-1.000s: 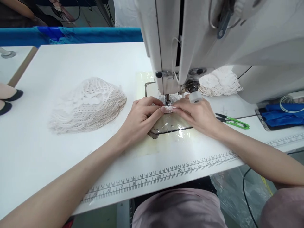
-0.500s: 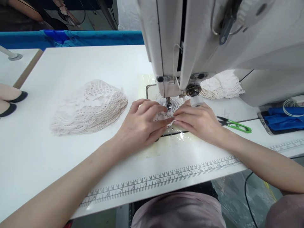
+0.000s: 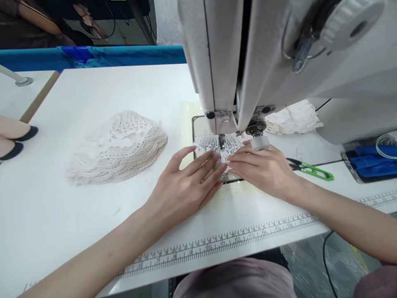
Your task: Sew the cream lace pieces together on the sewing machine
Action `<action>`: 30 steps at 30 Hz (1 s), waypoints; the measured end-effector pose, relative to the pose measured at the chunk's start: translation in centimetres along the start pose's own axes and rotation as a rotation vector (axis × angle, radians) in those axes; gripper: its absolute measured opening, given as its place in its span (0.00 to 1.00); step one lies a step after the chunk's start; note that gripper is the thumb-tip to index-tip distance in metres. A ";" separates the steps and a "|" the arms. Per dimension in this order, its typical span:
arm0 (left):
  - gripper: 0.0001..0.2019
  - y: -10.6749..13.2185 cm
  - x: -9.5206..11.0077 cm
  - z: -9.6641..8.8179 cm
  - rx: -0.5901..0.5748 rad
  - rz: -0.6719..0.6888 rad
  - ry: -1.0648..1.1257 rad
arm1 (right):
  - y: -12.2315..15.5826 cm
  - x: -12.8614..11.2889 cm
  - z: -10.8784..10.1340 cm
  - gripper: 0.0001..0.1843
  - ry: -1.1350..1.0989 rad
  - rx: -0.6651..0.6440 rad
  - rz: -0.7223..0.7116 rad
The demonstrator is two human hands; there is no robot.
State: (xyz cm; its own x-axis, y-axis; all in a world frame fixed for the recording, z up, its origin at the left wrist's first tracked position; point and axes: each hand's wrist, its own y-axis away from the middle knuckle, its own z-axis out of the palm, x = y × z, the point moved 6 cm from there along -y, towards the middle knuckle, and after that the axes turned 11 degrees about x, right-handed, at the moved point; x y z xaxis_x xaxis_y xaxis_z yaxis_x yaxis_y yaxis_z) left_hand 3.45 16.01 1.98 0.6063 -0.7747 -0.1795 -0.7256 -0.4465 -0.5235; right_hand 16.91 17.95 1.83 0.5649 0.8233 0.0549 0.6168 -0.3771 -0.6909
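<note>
Lace (image 3: 233,142), white, openwork, perhaps scalloped, under both hands (image 3: 183,186)

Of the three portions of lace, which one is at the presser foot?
The middle lace, spread about the foot; the left pile and right lace lie apart from it.

On the desk (image 3: 93,91), we see the sewing machine (image 3: 263,70) at the right, with one lace piece (image 3: 234,142) under its presser foot (image 3: 221,142). The left grip (image 3: 186,188) and the right grip (image 3: 266,167) touch this piece, one from each side. To their left lies a lace pile (image 3: 124,149). Behind the right grip lies a lace stack (image 3: 293,118). Right of this grip we find the snips (image 3: 304,166), then the phone (image 3: 352,169) with cloth (image 3: 376,157) upon it. Along the near edge runs a ruler scale (image 3: 221,246).
</note>
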 end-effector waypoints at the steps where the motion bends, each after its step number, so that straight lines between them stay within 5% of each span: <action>1: 0.15 0.0 0.0 0.1 -0.006 0.007 -0.001 | 0.0 0.1 0.1 0.10 -0.003 0.002 -0.002; 14: 0.17 -0.4 -2.3 1.2 -0.066 -0.145 0.126 | -0.5 1.1 1.1 0.11 0.089 -0.033 0.040; 21: 0.16 -0.2 -0.7 0.2 0.057 -0.048 -0.002 | -0.1 0.3 0.5 0.13 0.144 0.009 -0.011; 30: 0.16 -0.2 -0.5 0.2 0.079 -0.017 -0.003 | 0.0 0.3 0.4 0.12 0.126 -0.011 0.008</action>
State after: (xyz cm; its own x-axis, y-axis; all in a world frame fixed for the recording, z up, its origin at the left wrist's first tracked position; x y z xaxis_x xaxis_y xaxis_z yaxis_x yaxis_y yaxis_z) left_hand 3.33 16.60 2.06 0.6197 -0.7656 -0.1726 -0.6872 -0.4232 -0.5904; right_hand 16.88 18.38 1.54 0.6340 0.7605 0.1403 0.6173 -0.3885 -0.6841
